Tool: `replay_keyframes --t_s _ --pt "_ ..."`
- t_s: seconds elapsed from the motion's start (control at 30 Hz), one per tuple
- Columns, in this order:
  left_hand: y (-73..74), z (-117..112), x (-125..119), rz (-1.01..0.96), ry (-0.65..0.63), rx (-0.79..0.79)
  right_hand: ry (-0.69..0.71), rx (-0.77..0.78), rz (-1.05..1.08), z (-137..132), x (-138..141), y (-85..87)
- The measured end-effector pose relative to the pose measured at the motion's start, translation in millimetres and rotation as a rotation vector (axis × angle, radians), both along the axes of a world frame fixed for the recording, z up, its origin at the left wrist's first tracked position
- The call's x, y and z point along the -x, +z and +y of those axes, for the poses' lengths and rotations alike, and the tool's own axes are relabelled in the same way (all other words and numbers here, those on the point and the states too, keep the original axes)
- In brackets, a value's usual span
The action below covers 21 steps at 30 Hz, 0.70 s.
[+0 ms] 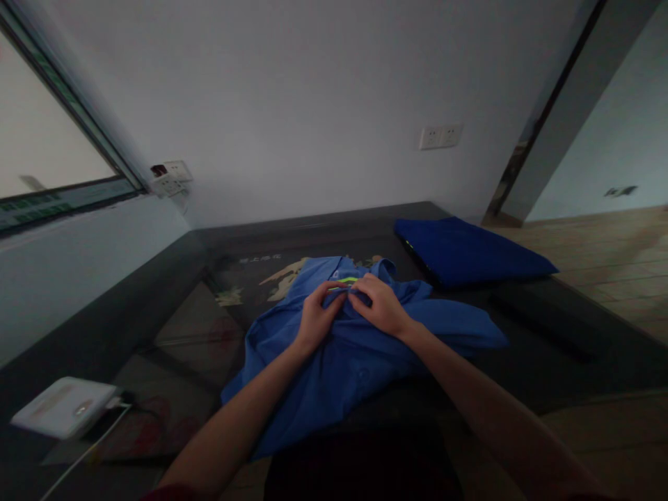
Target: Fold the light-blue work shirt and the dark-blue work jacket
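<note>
A blue shirt (334,369) lies spread and creased on the dark table in front of me, with its collar end away from me. Both hands meet near its upper middle. My left hand (319,312) pinches the shirt's cloth between thumb and fingers. Close beside it on the right, my right hand (380,306) is closed on the same cloth, fingertips nearly touching those of the left. A bright yellow-green strip (345,282) shows just beyond the fingertips. Whatever small part lies between the fingertips is hidden.
A folded dark blue cloth item (472,250) lies at the back right of the table (344,233). Nearer sits a long black object (543,323). A white box (65,407) with a cable is at the front left. Wall sockets (440,137) are behind.
</note>
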<state>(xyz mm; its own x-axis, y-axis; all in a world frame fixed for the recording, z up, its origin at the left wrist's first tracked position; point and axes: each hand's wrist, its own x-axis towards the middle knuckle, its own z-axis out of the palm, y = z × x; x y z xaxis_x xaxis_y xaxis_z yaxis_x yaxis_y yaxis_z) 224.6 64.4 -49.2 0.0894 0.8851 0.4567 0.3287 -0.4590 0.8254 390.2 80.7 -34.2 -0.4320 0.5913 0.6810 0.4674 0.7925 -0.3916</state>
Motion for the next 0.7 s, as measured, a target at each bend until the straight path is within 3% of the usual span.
replay_keyframes --t_s 0.13,0.33,0.53,0.7 --pt "0.6 -4 -1 0.115 0.037 -0.058 0.017 -0.007 -0.011 -1 -1 0.2" --pt "-0.3 0 0 0.038 -0.022 0.016 -0.001 0.03 0.009 4 -4 -2.4" --pt "6.5 -2 -3 -0.121 -0.168 0.179 -0.203 0.134 0.27 18 -20 4.5" --pt "11.9 -7 -4 -0.001 -0.209 0.227 -0.336 0.211 0.443 29 -40 12.8"
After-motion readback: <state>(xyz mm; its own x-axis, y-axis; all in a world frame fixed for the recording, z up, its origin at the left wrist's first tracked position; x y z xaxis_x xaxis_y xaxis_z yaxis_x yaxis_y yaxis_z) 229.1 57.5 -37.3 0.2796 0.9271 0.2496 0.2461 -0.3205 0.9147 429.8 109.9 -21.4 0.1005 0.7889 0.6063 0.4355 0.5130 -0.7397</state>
